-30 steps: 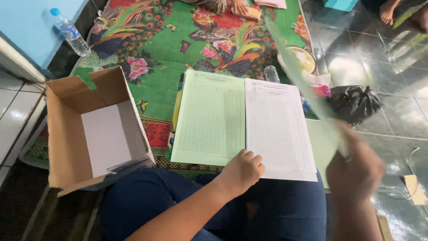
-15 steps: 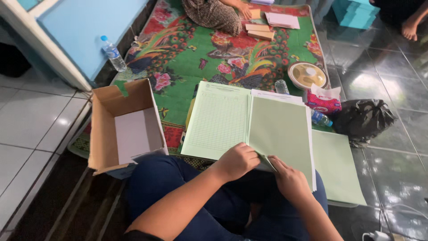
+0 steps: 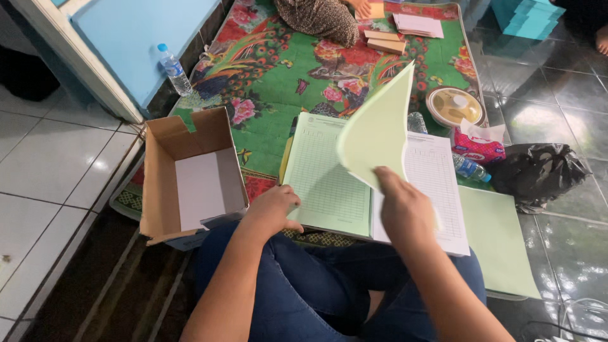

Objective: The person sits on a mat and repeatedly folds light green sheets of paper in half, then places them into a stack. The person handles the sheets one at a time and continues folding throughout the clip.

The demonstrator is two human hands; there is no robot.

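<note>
Left hand (image 3: 273, 211) flat, fingers loosely curled, pressing the near left corner of the pale green ruled sheet (image 3: 329, 177); holding nothing, just pinning it. That sheet tops a stack on the person's lap and the near edge of the floral mat (image 3: 278, 76).

Right hand (image 3: 405, 212) pinched on the lower edge of a light green page (image 3: 379, 130), lifted and curling up over the stack, its top corner pointing toward the mat's far side. Under it, a white printed form (image 3: 437, 180) lies flat, right of the ruled sheet and touching it along the middle. Another plain green sheet (image 3: 497, 244) lies on the floor just right of the stack, partly under the white form.

Left to right, rest of scene:
- blue board (image 3: 136, 41) leaning at far left, a clear water bottle (image 3: 173, 69) standing at the mat's left edge
- open cardboard box (image 3: 166, 180) at the mat's near left corner, a white sheet (image 3: 199, 190) lying inside
- round lidded container (image 3: 453, 106) near the mat's right edge, a red snack pack (image 3: 479, 151) just in front of it
- black plastic bag (image 3: 538, 174) on the dark tile floor (image 3: 563, 88), off the mat to the right
- another person's patterned garment (image 3: 316, 19) and small paper stacks (image 3: 405, 31) at the mat's far edge
</note>
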